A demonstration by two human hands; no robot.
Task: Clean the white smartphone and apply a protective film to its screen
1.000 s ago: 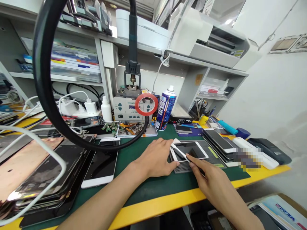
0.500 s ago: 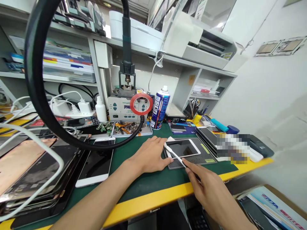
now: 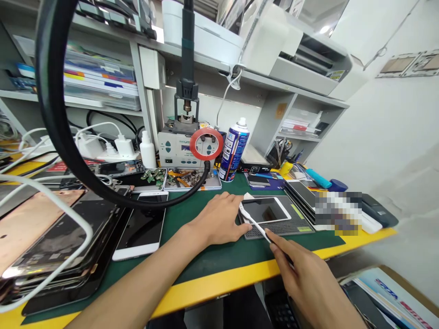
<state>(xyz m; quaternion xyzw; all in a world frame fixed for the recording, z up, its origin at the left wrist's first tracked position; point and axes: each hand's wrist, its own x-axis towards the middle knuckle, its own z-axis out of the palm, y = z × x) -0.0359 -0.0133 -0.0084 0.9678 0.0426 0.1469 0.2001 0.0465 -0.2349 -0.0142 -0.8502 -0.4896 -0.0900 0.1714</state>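
Observation:
A white-framed phone (image 3: pixel 269 210) with a dark screen lies on a grey perforated mat (image 3: pixel 291 226). Around the phone's left end, my left hand (image 3: pixel 222 219) has its fingers at the far corner and thumb at the near one. In my right hand (image 3: pixel 300 269) is a slim white tool (image 3: pixel 256 224) with a dark handle, pinched between thumb and fingers. Its white tip reaches the phone's left end, close to my left fingers; I cannot make out the tip's exact shape. A small white piece shows beside the phone's far left corner.
A larger white phone (image 3: pixel 140 228) and a stack of phone parts (image 3: pixel 58 242) lie left. Behind are a parts tray (image 3: pixel 192 180), a spray can (image 3: pixel 234 148) and a rework station (image 3: pixel 174 151). A black hose (image 3: pixel 51 91) loops in front. Dark panels (image 3: pixel 302 196) lie right.
The camera view has shifted slightly, so the whole scene sits a little further right. Both hands keep nearly the same hold, with the tool still at the phone's left end.

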